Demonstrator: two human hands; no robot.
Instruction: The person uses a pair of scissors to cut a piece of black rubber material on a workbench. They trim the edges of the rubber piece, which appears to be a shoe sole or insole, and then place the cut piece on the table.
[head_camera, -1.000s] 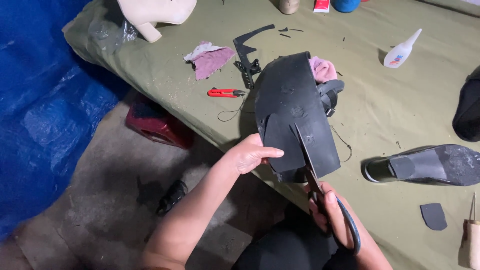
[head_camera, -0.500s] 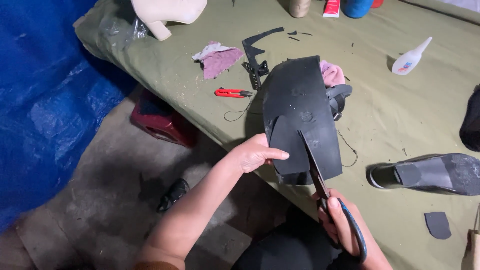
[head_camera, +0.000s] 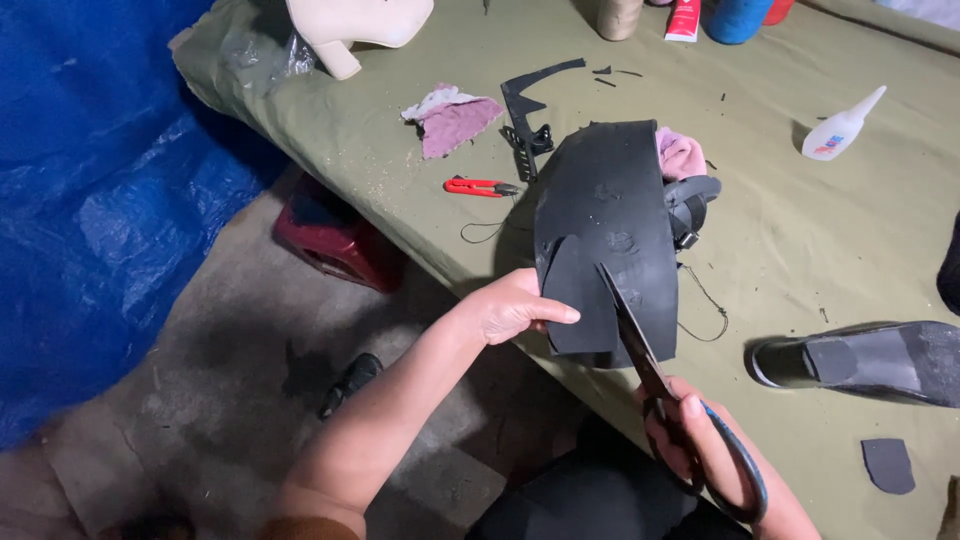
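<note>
My left hand (head_camera: 505, 308) pinches the lower left edge of a black rubber sheet (head_camera: 608, 225), holding it up over the table edge. My right hand (head_camera: 700, 440) grips large scissors with blue-black handles (head_camera: 660, 385); their blades are partly closed and reach up into the sheet from its bottom edge, along a cut line. A narrow flap of the sheet hangs between my left thumb and the blades.
An olive cloth covers the table (head_camera: 780, 230). On it lie red snips (head_camera: 480, 187), pink rags (head_camera: 452, 122), black scraps (head_camera: 535, 95), a white glue bottle (head_camera: 842, 125), a black shoe (head_camera: 865, 362), a small black heel piece (head_camera: 888, 465) and a cream heeled shoe (head_camera: 350, 25). A blue tarp (head_camera: 90, 200) hangs left.
The scissors have advanced further up into the sheet. My left hand has kept its pinch on the sheet's edge.
</note>
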